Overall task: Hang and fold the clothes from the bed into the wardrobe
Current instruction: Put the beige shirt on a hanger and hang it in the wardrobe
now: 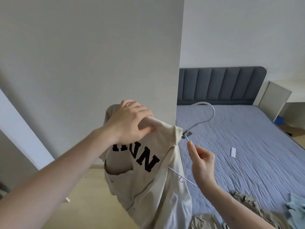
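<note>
A cream jacket (148, 176) with black block letters hangs in front of me, partly on a white hanger (209, 113) whose hook curls up over the bed. My left hand (132, 121) grips the jacket's shoulder and collar at the top. My right hand (202, 157) pinches the thin neck of the hanger just below the hook. One hanger arm pokes out under the fabric at the right. The wardrobe's white side panel (92, 63) fills the left of the view; its inside is hidden.
The bed (247, 146) with a pale blue quilted mattress and dark blue headboard (221, 85) lies to the right. Olive clothing (244, 205) and a light blue garment (295, 205) lie at its near end. A small white strip (233, 152) rests mid-bed. A white desk (280, 96) stands beyond.
</note>
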